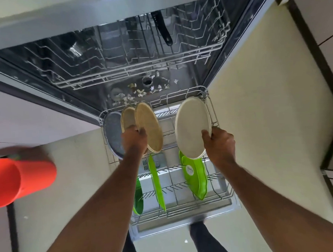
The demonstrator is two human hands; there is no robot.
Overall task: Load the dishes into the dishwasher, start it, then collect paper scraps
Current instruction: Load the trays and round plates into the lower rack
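while loading is clearly midway, the lower rack [219,197] at frame centre holds a grey plate [113,136] and green plates [196,174]; the left hand [134,139] grasps a tan plate [149,129], the right hand [218,142] pinches a white plate [192,127]. starting the dishwasher [42,57] and gathering paper scraps [140,92] remain.

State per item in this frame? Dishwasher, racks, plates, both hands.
Dishwasher door: open.
Lower rack: pulled out.
Upper rack: inside the tub.
Tan plates: held by left hand.
White plate: held by right hand.
Green plates: on edge in lower rack.
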